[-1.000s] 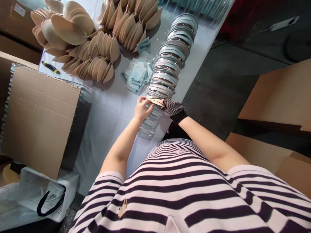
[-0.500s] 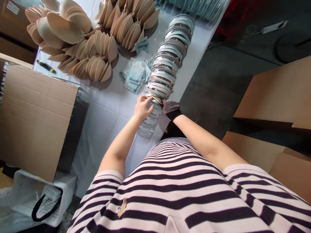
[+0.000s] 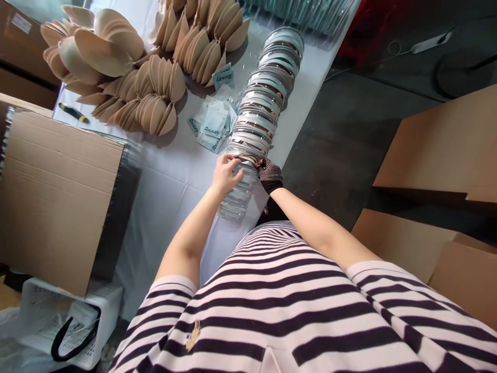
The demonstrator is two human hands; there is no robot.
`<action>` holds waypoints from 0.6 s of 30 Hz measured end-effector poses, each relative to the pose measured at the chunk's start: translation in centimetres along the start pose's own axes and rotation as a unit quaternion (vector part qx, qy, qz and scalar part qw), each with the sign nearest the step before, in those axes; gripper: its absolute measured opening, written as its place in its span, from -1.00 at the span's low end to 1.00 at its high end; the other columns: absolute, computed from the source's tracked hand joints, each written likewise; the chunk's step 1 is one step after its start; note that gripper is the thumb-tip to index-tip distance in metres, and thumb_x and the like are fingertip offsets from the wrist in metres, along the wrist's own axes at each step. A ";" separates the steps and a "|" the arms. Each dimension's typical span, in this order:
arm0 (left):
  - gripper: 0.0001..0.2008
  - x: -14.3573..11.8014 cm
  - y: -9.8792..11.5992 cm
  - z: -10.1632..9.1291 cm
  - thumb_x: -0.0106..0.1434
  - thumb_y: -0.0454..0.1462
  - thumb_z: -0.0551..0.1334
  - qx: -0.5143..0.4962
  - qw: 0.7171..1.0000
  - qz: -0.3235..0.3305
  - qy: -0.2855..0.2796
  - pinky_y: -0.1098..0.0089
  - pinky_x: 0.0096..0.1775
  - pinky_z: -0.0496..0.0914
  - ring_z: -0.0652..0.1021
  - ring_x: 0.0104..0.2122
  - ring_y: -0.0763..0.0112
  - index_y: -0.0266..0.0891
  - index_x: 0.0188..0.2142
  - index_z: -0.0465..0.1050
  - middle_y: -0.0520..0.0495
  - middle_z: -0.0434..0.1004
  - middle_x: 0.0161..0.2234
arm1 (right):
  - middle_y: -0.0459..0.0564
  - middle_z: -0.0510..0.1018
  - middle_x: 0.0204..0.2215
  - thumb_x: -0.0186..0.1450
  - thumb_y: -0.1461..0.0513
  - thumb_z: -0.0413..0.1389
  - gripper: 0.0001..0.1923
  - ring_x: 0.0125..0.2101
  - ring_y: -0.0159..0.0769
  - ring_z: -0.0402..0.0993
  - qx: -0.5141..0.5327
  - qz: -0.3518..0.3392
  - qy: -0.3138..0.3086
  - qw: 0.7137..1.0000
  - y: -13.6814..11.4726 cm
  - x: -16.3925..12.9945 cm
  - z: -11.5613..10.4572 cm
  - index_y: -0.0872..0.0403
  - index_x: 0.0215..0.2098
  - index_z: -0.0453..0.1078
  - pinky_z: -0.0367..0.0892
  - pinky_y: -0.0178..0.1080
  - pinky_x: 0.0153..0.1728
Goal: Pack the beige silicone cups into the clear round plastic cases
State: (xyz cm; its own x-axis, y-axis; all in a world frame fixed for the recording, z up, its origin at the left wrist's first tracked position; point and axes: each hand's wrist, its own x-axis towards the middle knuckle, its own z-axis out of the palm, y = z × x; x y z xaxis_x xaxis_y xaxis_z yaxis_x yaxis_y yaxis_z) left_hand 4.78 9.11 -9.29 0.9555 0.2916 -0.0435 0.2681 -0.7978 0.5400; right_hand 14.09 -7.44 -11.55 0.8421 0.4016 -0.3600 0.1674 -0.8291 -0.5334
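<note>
A long leaning row of nested clear plastic shells (image 3: pixel 266 98) runs up the table, with beige and coppery pieces showing between the upper ones. Shells at the near end (image 3: pixel 236 199) look empty. My bare left hand (image 3: pixel 227 173) rests at the row's left side, its fingers apart and reaching over a beige piece (image 3: pixel 246 159) between the shells. Opposite it, my right hand (image 3: pixel 271 173), in a dark dotted glove, is closed at that piece's right end; its fingertips are partly hidden. Small packets printed "beauty" (image 3: pixel 213 122) lie left of the row.
Fanned stacks of beige oval pads (image 3: pixel 143 93) cover the upper left of the white table (image 3: pixel 163 181). A yellow-and-black tool (image 3: pixel 73 112) lies beside them. More clear shells (image 3: pixel 303 15) stand at the far end. Cardboard boxes (image 3: pixel 442 140) stand right, a white basket (image 3: pixel 111 305) lower left.
My right hand has shifted slightly left, closer to the row. My left hand stays at nearly the same spot. The view has tilted a little.
</note>
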 end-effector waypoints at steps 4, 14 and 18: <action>-0.72 0.7 0.1 -0.4 0.23 -0.14 0.25 0.043 0.997 0.059 -0.012 0.07 0.21 0.24 0.34 0.11 0.05 -0.15 -0.09 0.54 -0.21 0.38 0.01 | 0.13 0.64 -0.12 0.38 0.15 0.07 -0.77 -0.12 -0.09 0.56 -0.034 -0.025 -0.049 0.998 -0.4 1.4 -1.1 0.07 -0.12 0.50 0.37 -0.19 -0.11; -0.83 4.4 1.8 -1.3 0.20 -0.15 0.28 0.095 0.973 0.191 -0.088 0.00 0.15 0.25 0.36 0.10 -0.03 -0.15 -0.26 0.56 -0.22 0.46 -0.03 | -0.09 0.54 -0.45 0.34 0.14 0.06 -0.84 -0.61 -0.39 0.38 0.225 0.014 -0.131 0.965 0.5 2.0 -0.6 0.05 -0.27 0.40 0.37 -0.31 -0.49; -0.82 5.1 1.4 -2.0 0.23 -0.10 0.29 0.098 0.965 0.214 -0.119 0.01 0.10 0.29 0.38 0.08 -0.04 -0.13 -0.31 0.57 -0.19 0.52 -0.14 | -0.08 0.54 -0.44 0.32 0.13 0.05 -0.82 -0.55 -0.39 0.42 0.275 0.044 -0.128 0.952 0.4 1.8 -0.3 0.06 -0.27 0.40 0.37 -0.36 -0.47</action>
State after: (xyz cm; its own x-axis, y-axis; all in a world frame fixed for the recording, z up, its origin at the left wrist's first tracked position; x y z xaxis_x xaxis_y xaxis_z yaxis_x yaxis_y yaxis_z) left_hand 9.82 10.54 -7.11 0.9789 -0.1968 -0.0557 -0.1611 -0.9097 0.3829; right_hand 15.76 -7.15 -12.19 0.6755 0.4807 -0.5591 -0.2502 -0.5638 -0.7871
